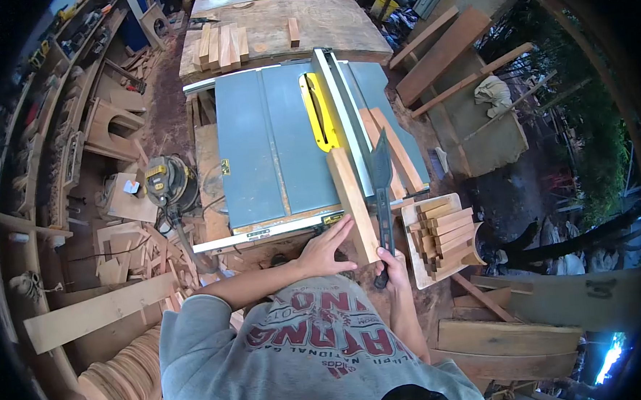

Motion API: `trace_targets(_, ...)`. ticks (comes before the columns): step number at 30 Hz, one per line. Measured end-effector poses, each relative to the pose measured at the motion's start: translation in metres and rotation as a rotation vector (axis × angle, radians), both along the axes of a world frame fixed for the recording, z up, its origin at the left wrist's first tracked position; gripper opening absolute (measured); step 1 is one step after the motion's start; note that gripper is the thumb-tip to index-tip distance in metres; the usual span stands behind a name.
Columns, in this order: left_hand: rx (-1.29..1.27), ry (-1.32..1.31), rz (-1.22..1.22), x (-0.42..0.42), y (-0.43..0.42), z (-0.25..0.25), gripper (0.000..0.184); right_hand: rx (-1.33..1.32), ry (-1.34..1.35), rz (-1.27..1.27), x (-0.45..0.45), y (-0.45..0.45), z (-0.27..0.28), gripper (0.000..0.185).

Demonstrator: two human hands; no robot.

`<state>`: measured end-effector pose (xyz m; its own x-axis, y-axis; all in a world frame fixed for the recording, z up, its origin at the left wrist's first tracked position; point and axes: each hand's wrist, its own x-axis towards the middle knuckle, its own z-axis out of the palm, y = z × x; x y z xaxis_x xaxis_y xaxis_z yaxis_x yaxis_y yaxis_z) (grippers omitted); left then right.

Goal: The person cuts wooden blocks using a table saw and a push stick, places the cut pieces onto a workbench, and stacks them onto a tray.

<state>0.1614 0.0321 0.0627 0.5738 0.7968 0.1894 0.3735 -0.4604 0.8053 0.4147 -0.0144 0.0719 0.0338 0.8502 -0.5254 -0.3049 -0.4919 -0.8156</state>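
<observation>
A long wooden block (354, 209) lies on the grey table saw (249, 153), its far end at the yellow throat plate (317, 113) and its near end past the table's front edge. My left hand (326, 249) is open, fingers stretched toward the block's left side and fingertips at it. At the block's near end, my right hand (392, 267) is closed around the handle of a black push stick (383, 189), with the thumb at the wood. The push stick points away from me, right of the block and over the white-edged fence (349, 119).
Reddish wood strips (396, 152) lie right of the fence. A stool (413, 249) to the right carries stacked wood pieces (445, 235). Several short blocks (224, 47) sit on the outfeed table (268, 29). A shop vacuum (167, 180) and wood scraps (139, 256) are on the left.
</observation>
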Motion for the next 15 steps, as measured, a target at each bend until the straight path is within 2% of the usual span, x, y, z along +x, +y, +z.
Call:
trace_targets(2,-0.072,0.002,0.074,0.001,-0.003,-0.019,0.121,-0.008,-0.084,0.007,-0.013,0.006,-0.016,0.023)
trace_targets(7,0.145,0.009,0.162,0.019,0.018,-0.072,0.125,0.090,-0.281,-0.015,-0.043,0.013,-0.026,0.025)
trace_targets(9,0.193,0.052,0.217,0.027,0.022,-0.076,0.122,0.309,-0.588,-0.159,-0.049,0.017,-0.035,0.030)
trace_targets(12,0.192,0.074,0.254,0.040,0.032,-0.076,0.123,0.168,-0.566,-0.237,-0.044,0.023,-0.055,0.033)
trace_targets(15,0.203,0.040,0.296,0.043,0.040,-0.085,0.121,0.187,-0.632,-0.224,-0.044,0.026,-0.065,0.032)
